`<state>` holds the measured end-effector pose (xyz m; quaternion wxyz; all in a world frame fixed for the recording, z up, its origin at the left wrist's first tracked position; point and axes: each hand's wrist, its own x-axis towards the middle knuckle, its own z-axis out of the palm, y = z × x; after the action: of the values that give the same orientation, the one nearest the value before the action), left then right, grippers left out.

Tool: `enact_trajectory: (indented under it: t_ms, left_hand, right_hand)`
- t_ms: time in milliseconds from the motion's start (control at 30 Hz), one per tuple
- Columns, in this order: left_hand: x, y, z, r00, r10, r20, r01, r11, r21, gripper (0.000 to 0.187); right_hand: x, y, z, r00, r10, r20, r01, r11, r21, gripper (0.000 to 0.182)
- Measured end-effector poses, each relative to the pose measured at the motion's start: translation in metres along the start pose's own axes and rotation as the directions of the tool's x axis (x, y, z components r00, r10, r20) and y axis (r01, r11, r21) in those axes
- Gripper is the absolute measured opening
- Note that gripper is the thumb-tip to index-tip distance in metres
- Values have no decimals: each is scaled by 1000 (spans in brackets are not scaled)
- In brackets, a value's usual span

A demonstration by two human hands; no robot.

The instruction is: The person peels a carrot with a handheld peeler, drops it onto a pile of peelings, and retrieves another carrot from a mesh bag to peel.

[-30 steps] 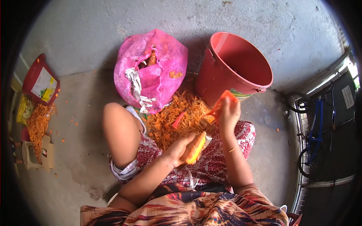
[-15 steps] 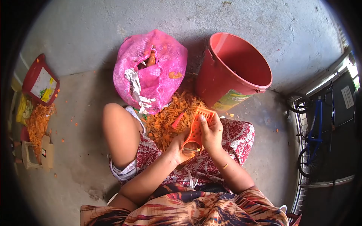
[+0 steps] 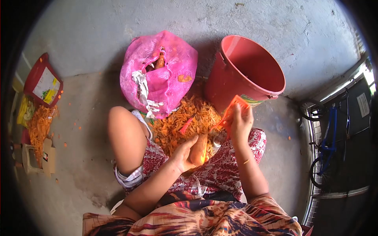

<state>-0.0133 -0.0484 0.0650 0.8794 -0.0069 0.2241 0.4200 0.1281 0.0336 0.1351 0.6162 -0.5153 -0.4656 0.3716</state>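
Rough grey wall (image 3: 98,35) behind; hands grip.

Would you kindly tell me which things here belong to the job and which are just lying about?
In the job:
- carrot, in left hand
- orange tool, in right hand
- orange peelings
- pink sack, probably

Seemingly just about:
- blue bicycle
- cardboard box

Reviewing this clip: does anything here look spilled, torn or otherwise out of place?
Yes. The pink mesh sack gapes at its side, apparently torn, with ragged white strips hanging from the opening. Stray orange bits also dot the floor, apart from the main heap, as if dropped.
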Motion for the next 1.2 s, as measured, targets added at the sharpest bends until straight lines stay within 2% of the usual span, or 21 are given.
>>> enact_trajectory:
  t_ms: [100, 133, 200, 233, 300, 400, 433, 533, 600, 633, 667, 733, 767, 867, 900, 967, 1000, 1067, 1133, 1167, 1200]
  left_hand:
    - [-1, 9, 12, 999, 40, -4, -40, 999, 13, 32]
    - [1, 8, 12, 997, 47, 53, -48, 999, 2, 32]
    - [5, 8, 11, 984, 58, 168, -56, 998, -18, 32]
    - [6, 7, 14, 994, 64, 92, -63, 998, -17, 31]
    - [6, 6, 23, 995, 81, -60, -83, 996, -17, 28]
    - [2, 8, 9, 991, 25, 134, -33, 998, 60, 29]
    - [1, 7, 9, 992, 15, 127, -26, 996, 88, 29]
    - [-3, 3, 9, 995, 7, 102, -19, 992, 125, 29]
    - [-2, 1, 11, 996, 40, 82, -48, 995, 90, 28]
    - [-2, -1, 11, 996, 54, 70, -59, 996, 69, 27]
    - [-1, 0, 11, 998, 60, 24, -61, 996, 58, 27]
    - [1, 8, 11, 996, 67, -59, -64, 997, 40, 29]
    - [3, 9, 4, 993, 46, 110, -43, 999, -30, 30]
    - [16, 9, -2, 986, 28, 167, -29, 1000, 7, 24]
    - [11, 8, 9, 995, 81, 63, -77, 995, -60, 24]
    - [-1, 9, 27, 996, 88, 14, -87, 995, -38, 25]
    - [-3, 10, 30, 996, 94, -9, -94, 995, -28, 25]
    - [2, 9, 19, 996, 67, 61, -65, 998, -27, 26]
    - [2, 9, 12, 992, 44, 115, -44, 999, 2, 27]
    - [0, 9, 11, 990, 33, 134, -37, 999, 29, 27]
    - [-2, 9, 11, 988, 23, 153, -31, 998, 55, 28]
  right_hand:
    - [-22, 4, 7, 991, 14, 133, -25, 996, 80, 14]
    - [-29, 6, 13, 988, 19, 154, -42, 988, 151, 13]
    - [-42, 0, 21, 974, 55, 218, -91, 983, 158, 12]
    - [-47, 1, 21, 965, 55, 255, -87, 989, 117, 13]
    - [-50, 7, 26, 976, -17, 218, -2, 996, 86, 12]
    - [-42, 7, 23, 984, -32, 175, 21, 998, 60, 13]
    - [-25, 20, 15, 980, -157, 124, 171, 979, -114, 14]
    - [17, 20, -1, 989, -95, -113, 90, 995, -49, 13]
    - [22, 18, -9, 990, -51, -134, 45, 998, -50, 13]
    - [17, 9, -5, 991, -115, -74, 112, 993, -43, 13]
    - [3, -4, -2, 1000, 23, -10, -22, 1000, 6, 13]
    - [-13, -10, 3, 994, -32, 101, 36, 999, -37, 14]
    - [-21, -10, 7, 990, -12, 141, 10, 1000, 16, 15]
    - [-44, -14, 20, 973, 29, 230, -52, 994, 93, 16]
    - [-47, -8, 22, 968, -3, 252, -17, 997, 75, 15]
    - [-50, -2, 24, 961, -2, 278, -12, 999, 47, 13]
    - [-50, -2, 24, 967, -4, 255, -5, 999, 33, 13]
    - [-48, -2, 26, 977, -9, 211, 8, 1000, 5, 13]
    - [-24, 13, 18, 977, -125, 175, 143, 985, -95, 13]
    - [-11, 13, 10, 989, -95, 112, 109, 985, -133, 12]
    - [1, 10, 13, 992, -126, -17, 125, 990, -59, 11]
